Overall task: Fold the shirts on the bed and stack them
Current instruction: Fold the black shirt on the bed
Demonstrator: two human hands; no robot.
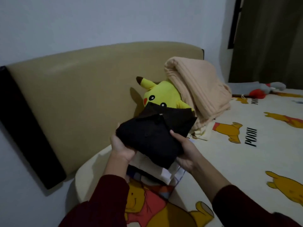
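Note:
A folded black shirt (152,136) with a collar and buttons is held in the air between both hands. My left hand (120,147) grips its left edge from below, thumb on top. My right hand (185,150) grips its right edge the same way. Directly beneath it lies a stack of folded shirts (165,173), white and pale cloth with a blue-checked edge, on the bed's near-left corner. The black shirt hovers just above that stack.
The bed (246,161) has a cream sheet printed with yellow bears. A yellow plush toy (161,94) leans on the beige headboard (82,99). A peach blanket pile (196,89) sits to its right. A grey-and-red plush (260,90) lies far right.

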